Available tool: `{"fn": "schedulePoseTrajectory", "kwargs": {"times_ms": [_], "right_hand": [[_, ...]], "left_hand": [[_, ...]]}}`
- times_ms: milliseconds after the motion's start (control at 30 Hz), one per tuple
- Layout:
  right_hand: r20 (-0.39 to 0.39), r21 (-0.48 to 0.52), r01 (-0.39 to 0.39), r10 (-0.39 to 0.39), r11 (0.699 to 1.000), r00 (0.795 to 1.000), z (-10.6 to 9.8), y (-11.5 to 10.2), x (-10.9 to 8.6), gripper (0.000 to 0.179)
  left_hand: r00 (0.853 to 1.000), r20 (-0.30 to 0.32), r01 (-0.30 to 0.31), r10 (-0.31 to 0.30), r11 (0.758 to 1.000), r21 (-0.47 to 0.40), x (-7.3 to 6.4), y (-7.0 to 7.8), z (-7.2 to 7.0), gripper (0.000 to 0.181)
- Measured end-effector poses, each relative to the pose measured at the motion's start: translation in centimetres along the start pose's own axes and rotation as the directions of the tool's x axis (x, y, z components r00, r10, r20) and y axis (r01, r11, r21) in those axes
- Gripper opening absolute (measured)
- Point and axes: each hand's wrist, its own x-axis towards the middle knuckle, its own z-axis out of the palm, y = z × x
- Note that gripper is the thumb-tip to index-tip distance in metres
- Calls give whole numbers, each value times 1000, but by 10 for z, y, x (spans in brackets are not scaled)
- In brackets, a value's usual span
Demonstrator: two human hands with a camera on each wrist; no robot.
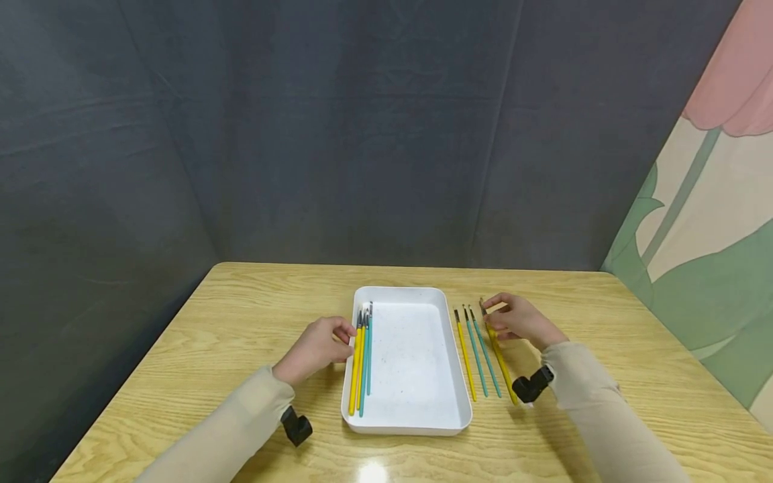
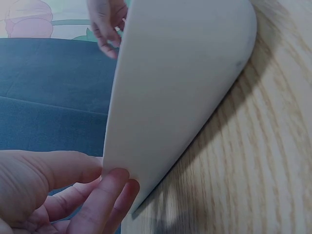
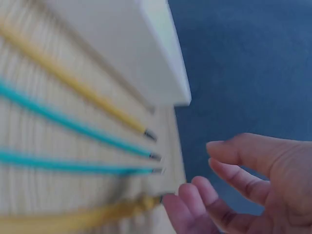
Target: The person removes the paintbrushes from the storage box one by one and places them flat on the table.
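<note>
A white rectangular tray (image 1: 410, 362) lies on the table, with two yellow paintbrushes (image 1: 353, 382) and two teal paintbrushes (image 1: 370, 362) along its left inner side. My left hand (image 1: 317, 345) pinches the tray's left rim; in the left wrist view, the thumb is at the edge and the fingertips (image 2: 116, 179) press the outer wall. To the right of the tray, my right hand (image 1: 521, 320) is over the bristle end of the rightmost yellow paintbrush (image 1: 502, 364). Its thumb and index finger stand apart in the right wrist view, while the lower fingertips overlap that brush's tip.
Between the tray and my right hand lie another yellow paintbrush (image 1: 466, 359) and two teal paintbrushes (image 1: 478, 354), bristle ends away from me. A dark curtain (image 1: 362, 134) hangs behind the wooden table (image 1: 266, 295). A painted wall (image 1: 712, 241) stands at the right.
</note>
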Motion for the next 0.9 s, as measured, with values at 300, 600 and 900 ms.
{"fn": "schedulePoseTrajectory", "kwargs": {"times_ms": [300, 600, 900], "right_hand": [[69, 95, 119, -125, 988, 990, 35, -47, -4, 39], [134, 183, 20, -45, 983, 990, 89, -82, 4, 28], [176, 161, -3, -26, 987, 984, 128, -95, 26, 27]], "left_hand": [[1000, 3, -5, 5, 1000, -7, 1, -1, -1, 22], [1000, 5, 6, -6, 1000, 0, 1, 0, 0, 22], [1000, 6, 9, -9, 1000, 1, 3, 1, 0, 23]]}}
